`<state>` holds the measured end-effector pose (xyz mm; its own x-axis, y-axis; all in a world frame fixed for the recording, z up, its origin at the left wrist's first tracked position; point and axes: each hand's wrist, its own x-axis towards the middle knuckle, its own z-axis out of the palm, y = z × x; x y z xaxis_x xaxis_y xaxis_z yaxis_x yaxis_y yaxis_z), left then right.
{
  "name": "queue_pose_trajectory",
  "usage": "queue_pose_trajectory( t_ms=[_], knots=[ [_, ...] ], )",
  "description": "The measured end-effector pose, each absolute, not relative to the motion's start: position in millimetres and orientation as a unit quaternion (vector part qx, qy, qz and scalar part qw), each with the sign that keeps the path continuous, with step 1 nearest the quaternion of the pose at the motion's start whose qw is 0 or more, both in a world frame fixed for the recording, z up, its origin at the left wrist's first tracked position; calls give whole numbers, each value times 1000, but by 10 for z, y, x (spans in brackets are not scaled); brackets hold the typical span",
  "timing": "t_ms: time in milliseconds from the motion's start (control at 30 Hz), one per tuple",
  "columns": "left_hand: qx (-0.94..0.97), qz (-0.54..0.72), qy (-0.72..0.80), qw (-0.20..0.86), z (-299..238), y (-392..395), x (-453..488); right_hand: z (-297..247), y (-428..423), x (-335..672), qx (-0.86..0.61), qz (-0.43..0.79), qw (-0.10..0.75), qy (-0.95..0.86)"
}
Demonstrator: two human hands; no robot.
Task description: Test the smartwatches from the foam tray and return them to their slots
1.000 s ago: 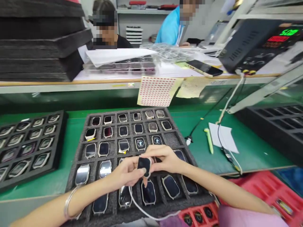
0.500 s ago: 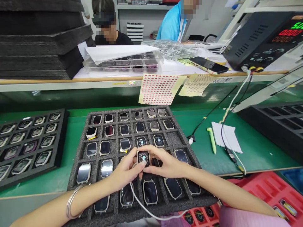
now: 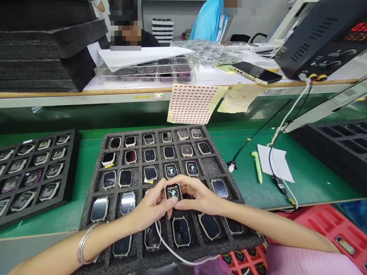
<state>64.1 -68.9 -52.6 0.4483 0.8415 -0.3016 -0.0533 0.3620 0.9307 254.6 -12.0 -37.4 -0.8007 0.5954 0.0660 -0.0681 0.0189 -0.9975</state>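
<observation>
A smartwatch case (image 3: pixel 172 191) without a strap, its screen lit with a watch face, is held between both hands over the foam tray. My left hand (image 3: pixel 153 205) grips its left side, with the thumb on the lower part of the screen. Around the right side and top edge curl the fingers of my right hand (image 3: pixel 197 194). A white cable (image 3: pixel 172 250) runs from beneath my left hand down to the right; its upper end is hidden. Below lies the dark foam tray (image 3: pixel 210 166), its compartments filled with several watch cases, two just beyond my hands with lit screens.
Another foam tray of watches (image 3: pixel 73 168) lies at left, a dark tray (image 3: pixel 329 149) at right. A green pen (image 3: pixel 257 168) and white paper (image 3: pixel 275 163) rest on the bench. On the shelf are a phone (image 3: pixel 256 72) and power supply (image 3: pixel 318 42). Two people sit or stand behind it.
The view has shifted slightly. Both hands keep hold of the watch, the left thumb still on its screen. The red and orange digits on the power supply read differently.
</observation>
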Motion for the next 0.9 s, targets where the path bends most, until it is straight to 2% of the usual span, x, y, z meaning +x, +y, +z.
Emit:
queue_pose_trajectory(
  t_ms=[100,233,300,433,567,733,900],
  knots=[
    [472,323,422,703,-494,-663,646,-332,-98,2559,-206,602,235,-735],
    [499,342,405,685,-453,-654,696,-183,-103,2589,-245,374,209,-870],
    [490,330,378,712,-448,-668,729,-77,-124,2630,-240,309,192,-900],
    [465,314,382,734,-467,-694,759,124,-53,2876,-221,305,194,-906],
    [460,344,372,729,-478,-700,756,114,221,3322,-323,231,229,-889],
    [429,359,379,737,-545,-728,799,25,331,3659,-369,150,114,-910],
    [415,358,424,721,-595,-719,818,289,49,3655,-379,115,23,-918]
  ],
)
